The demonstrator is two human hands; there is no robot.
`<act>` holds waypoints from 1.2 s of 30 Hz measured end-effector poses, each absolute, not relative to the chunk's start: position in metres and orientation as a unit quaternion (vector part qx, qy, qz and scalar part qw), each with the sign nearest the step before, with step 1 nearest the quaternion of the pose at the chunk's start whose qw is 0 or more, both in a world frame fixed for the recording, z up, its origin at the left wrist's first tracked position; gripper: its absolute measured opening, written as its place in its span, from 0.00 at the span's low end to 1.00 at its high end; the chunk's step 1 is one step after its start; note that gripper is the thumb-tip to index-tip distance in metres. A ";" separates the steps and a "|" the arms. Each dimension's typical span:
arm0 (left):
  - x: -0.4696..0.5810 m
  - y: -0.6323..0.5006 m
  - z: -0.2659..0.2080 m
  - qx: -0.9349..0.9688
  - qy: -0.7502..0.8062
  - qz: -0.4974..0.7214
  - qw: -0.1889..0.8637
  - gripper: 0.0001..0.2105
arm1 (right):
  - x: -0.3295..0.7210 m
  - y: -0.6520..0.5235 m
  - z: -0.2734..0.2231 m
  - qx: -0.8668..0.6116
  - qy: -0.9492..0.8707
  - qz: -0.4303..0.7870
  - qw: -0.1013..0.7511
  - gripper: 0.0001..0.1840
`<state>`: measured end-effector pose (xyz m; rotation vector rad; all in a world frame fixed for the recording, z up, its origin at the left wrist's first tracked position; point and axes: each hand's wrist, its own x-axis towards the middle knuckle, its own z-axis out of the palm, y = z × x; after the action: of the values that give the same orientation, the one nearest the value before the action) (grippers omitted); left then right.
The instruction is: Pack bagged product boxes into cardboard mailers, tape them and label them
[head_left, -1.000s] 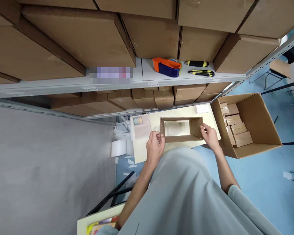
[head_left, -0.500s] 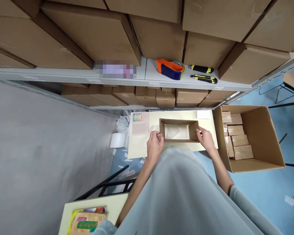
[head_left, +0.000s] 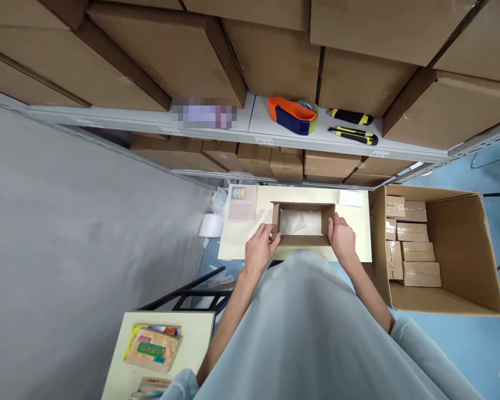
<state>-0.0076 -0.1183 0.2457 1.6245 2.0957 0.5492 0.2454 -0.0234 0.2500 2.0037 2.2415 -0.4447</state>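
Observation:
A small cardboard box (head_left: 304, 240) with an open top is in front of me over the pale table (head_left: 250, 244). Something whitish and creased shows inside it. My left hand (head_left: 260, 248) grips its left end, fingers curled at the wall. At the opposite end, my right hand (head_left: 342, 239) pinches the right wall between thumb and fingers. On the table's left lies a flat pinkish packet (head_left: 241, 206) with a coloured print, and a white slip (head_left: 350, 198) lies at the right.
A large carton (head_left: 462, 250) with several small taped boxes stands to the right. Above the table, a shelf (head_left: 260, 126) bears cartons, an orange and blue tape dispenser (head_left: 294, 115) and two cutters (head_left: 354, 135). Booklets (head_left: 154, 349) lie on a second table at lower left.
My right hand has shifted slightly inward with the box's right end, and more of the box's near wall faces me. My view has shifted a little; both hands keep their hold.

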 end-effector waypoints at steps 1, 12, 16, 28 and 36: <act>-0.008 -0.118 0.246 0.590 0.755 0.192 0.214 0.06 | 0.243 -0.023 0.252 0.658 0.737 -0.142 0.062 0.28; -0.014 -0.119 0.246 0.612 0.738 0.174 0.224 0.08 | 0.245 -0.032 0.245 0.650 0.753 -0.108 0.008 0.28; -0.016 -0.114 0.248 0.632 0.725 0.155 0.225 0.08 | 0.247 -0.036 0.236 0.644 0.754 -0.128 -0.020 0.28; -0.017 -0.090 0.239 0.690 0.663 0.151 0.248 0.09 | 0.242 -0.057 0.228 0.633 0.754 -0.169 -0.048 0.32; -0.012 -0.106 0.223 0.667 0.667 0.200 0.265 0.18 | 0.242 -0.050 0.232 0.555 0.810 -0.185 -0.046 0.26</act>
<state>-0.0117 -0.1065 0.2225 1.8019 1.8022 0.5409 0.2421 -0.0503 0.2320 1.7957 2.6224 -0.6002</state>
